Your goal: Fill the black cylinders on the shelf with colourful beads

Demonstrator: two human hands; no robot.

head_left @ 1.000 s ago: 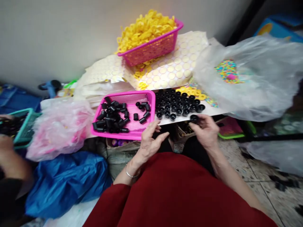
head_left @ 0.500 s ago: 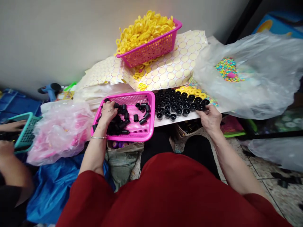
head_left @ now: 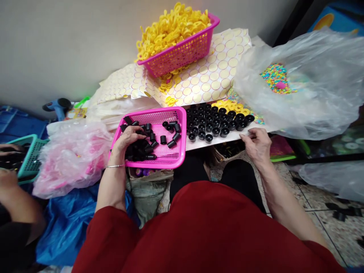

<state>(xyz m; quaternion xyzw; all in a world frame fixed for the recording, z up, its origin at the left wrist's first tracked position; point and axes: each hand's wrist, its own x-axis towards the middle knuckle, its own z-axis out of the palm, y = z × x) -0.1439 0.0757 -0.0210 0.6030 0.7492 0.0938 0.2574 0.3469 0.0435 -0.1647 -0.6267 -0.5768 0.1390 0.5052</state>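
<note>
My left hand (head_left: 127,138) reaches into a pink mesh basket (head_left: 159,163), its fingers curled down onto a heap of short black tubes (head_left: 170,143). My right hand (head_left: 257,142) rests at the front edge of a white board (head_left: 227,139), fingers loosely bent with nothing in them. It is just right of several rows of black caps (head_left: 212,121) standing upright on the board. A few yellow rings (head_left: 227,106) lie behind the caps.
A second pink basket (head_left: 182,57) heaped with yellow rings sits on sheets of round stickers (head_left: 210,76) by the wall. A clear bag (head_left: 313,110) of coloured beads lies right. A pink bag (head_left: 71,155), blue bag (head_left: 68,223) and teal basket (head_left: 30,159) with another person's hand (head_left: 8,178) are left.
My left hand went from in front of me into the pink basket and closed on the tubes. My right hand carried a black cap to the rows, then drew back slightly.
</note>
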